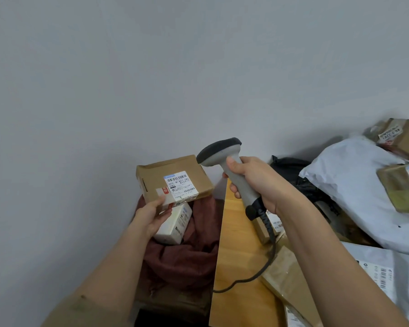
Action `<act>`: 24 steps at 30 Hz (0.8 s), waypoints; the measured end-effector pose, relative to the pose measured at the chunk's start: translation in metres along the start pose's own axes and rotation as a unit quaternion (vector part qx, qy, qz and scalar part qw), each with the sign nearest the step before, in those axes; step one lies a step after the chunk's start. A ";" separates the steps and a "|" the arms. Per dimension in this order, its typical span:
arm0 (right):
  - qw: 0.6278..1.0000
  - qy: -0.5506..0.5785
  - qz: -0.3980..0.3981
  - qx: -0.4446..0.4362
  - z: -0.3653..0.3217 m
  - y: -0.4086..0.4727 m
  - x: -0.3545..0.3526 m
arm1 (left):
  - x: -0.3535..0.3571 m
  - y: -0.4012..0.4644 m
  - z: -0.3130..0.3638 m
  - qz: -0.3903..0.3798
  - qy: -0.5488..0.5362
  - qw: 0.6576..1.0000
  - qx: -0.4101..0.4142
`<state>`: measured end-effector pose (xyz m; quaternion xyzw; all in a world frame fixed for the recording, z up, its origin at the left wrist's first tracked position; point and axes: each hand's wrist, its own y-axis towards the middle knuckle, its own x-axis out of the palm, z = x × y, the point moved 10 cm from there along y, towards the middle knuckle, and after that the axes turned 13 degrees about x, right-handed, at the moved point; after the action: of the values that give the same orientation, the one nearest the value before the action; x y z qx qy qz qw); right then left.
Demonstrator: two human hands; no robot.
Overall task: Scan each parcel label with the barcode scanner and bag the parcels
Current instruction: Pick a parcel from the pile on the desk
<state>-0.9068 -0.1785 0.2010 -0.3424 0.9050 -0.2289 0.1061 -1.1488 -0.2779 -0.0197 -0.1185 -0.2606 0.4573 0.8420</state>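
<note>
Facing up, a flat brown parcel (175, 179) with white barcode label (180, 184) is pinched by the left hand (151, 215); the barcode scanner (232, 171) is gripped by the right hand (253, 180) above a reddish bag (187, 258) containing a white box (175, 226).

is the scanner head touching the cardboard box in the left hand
Apart. In the head view a strip of grey wall shows between the scanner head and the right edge of the cardboard box held by the left hand.
</note>
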 end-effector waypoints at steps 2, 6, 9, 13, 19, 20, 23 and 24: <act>1.000 0.001 -0.004 -0.008 -0.003 -0.003 -0.001 | 0.000 0.000 0.000 0.002 0.001 1.000 0.002; 0.999 0.024 -0.015 -0.018 -0.005 -0.004 -0.005 | -0.004 -0.001 -0.004 0.018 -0.003 1.000 0.002; 0.999 0.049 -0.004 -0.007 0.002 0.005 -0.012 | -0.017 -0.002 -0.009 0.068 0.000 0.998 -0.002; 0.992 0.114 0.017 0.041 0.036 0.033 -0.024 | -0.042 -0.005 -0.029 0.139 0.020 0.990 -0.026; 0.974 0.165 0.062 0.142 0.112 0.076 -0.025 | -0.059 -0.018 -0.102 0.160 0.000 0.968 -0.191; 0.971 0.169 0.066 0.158 0.121 0.083 -0.022 | -0.058 -0.015 -0.114 0.155 -0.017 0.964 -0.214; 0.961 0.180 0.095 0.190 0.144 0.105 -0.021 | -0.043 0.004 -0.144 0.125 -0.053 0.958 -0.251; 0.957 0.185 0.109 0.194 0.150 0.112 -0.022 | -0.037 0.013 -0.153 0.123 -0.063 0.957 -0.255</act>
<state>-0.9022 -0.1407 0.0164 -0.1659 0.8788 -0.4467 0.0254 -1.0908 -0.2959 -0.1657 -0.3320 -0.4043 0.4822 0.7028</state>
